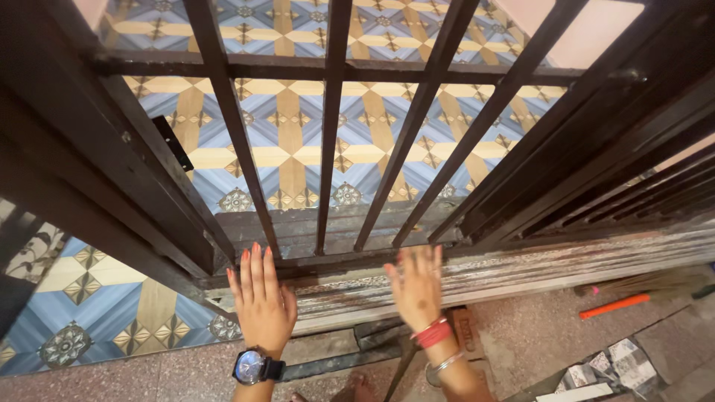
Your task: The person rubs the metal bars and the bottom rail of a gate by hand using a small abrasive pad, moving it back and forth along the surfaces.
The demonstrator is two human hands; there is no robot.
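Note:
I look down at a dark metal gate (331,126) with vertical bars. My left hand (261,298) lies flat, fingers together and stretched, against the gate's bottom rail; a dark wristwatch (253,366) sits on that wrist. My right hand (417,286) rests palm down on the worn, striped threshold strip (566,272) just below the same rail, slightly blurred. Red thread and a metal bangle (439,350) circle the right wrist. Neither hand holds anything.
Blue and tan patterned floor tiles (290,149) show through the bars and at the lower left. A broom with an orange handle (614,305) lies on the speckled floor at the right. Broken tile pieces (603,372) sit at the bottom right. My foot (357,388) shows at the bottom edge.

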